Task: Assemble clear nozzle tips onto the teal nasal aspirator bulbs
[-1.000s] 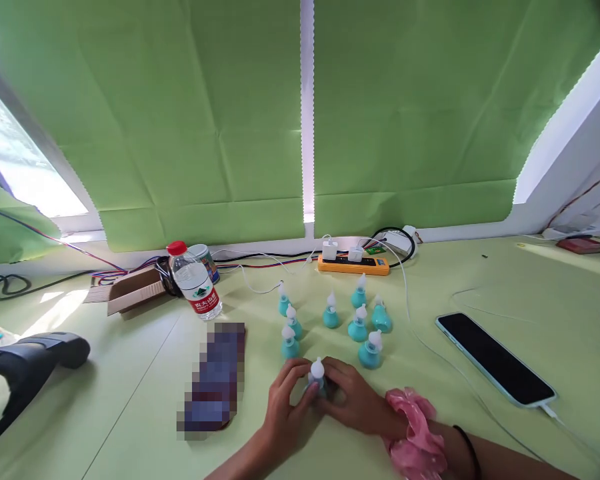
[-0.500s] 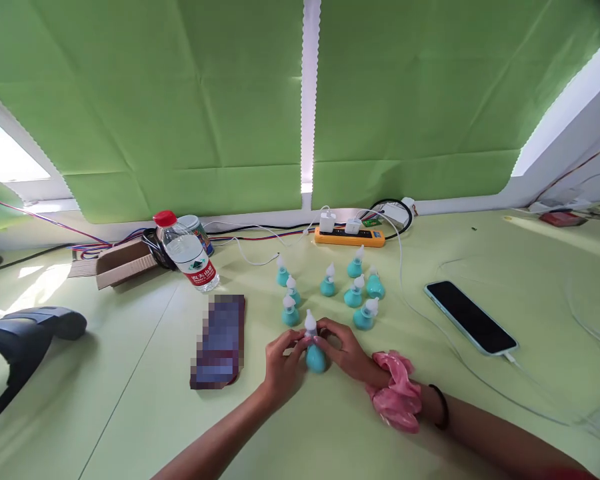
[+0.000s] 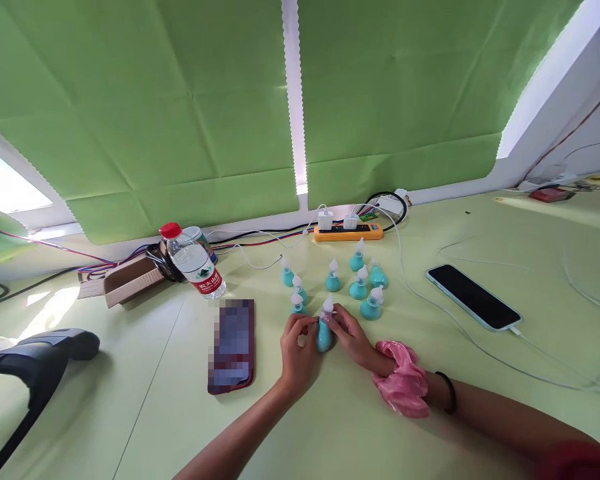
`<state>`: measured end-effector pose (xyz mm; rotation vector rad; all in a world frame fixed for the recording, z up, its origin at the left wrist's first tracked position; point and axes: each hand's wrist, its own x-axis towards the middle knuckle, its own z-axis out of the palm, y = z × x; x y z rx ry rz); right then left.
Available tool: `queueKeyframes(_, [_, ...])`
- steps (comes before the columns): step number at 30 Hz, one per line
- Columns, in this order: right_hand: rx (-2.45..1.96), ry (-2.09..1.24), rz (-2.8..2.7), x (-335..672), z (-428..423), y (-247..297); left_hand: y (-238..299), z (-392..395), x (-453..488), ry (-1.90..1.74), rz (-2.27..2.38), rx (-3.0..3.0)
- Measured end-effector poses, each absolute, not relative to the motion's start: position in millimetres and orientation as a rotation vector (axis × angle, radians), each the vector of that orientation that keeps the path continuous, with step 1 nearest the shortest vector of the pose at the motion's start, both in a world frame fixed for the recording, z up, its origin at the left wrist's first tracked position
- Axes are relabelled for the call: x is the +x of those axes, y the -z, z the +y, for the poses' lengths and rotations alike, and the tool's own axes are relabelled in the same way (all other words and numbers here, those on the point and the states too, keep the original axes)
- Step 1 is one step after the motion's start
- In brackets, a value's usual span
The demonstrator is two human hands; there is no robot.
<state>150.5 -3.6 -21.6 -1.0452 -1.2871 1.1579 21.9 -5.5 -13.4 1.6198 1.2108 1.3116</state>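
Both my hands hold one small teal bulb-shaped bottle with a white tip (image 3: 325,331) upright on the green table. My left hand (image 3: 298,350) curls round its left side. Gripping it from the right is my right hand (image 3: 351,337), with a pink scrunchie (image 3: 401,387) and a black band at the wrist. Just beyond stand several more teal bottles (image 3: 359,287) in a loose cluster.
A dark phone case (image 3: 232,345) lies to the left, with a water bottle (image 3: 193,268) and a cardboard box (image 3: 128,285) behind. An orange power strip (image 3: 349,231) sits at the back. A charging phone (image 3: 473,297) lies to the right. A black chair arm (image 3: 35,363) is at far left.
The bottle between my hands has come up from under my fingers and now shows its teal body. The camera has shifted, so everything sits a little higher in view.
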Motion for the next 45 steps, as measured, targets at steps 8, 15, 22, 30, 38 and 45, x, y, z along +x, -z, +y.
queueKeyframes(8, [-1.059,-0.765,-1.78,161.3,-6.2,12.1,9.3,4.7,9.9,-1.174,1.022,1.338])
queueKeyframes(15, [-1.048,-0.919,-1.821,165.0,-7.8,10.2,13.6,9.8,11.4,-1.011,1.022,1.188])
queueKeyframes(22, [-1.044,-1.215,-1.333,165.8,0.3,15.4,15.2,6.5,13.4,-0.985,1.037,1.3])
queueKeyframes(30, [-1.039,-1.242,-1.251,165.3,10.7,22.6,24.4,4.2,10.7,-1.054,1.114,2.431])
queueKeyframes(38, [-1.015,-1.297,-1.322,161.6,3.5,18.6,25.7,8.0,6.8,-1.313,1.116,2.289])
queueKeyframes(45, [-0.981,-1.459,-1.3,161.8,-0.1,18.4,21.4,6.1,11.0,-1.362,1.078,1.893])
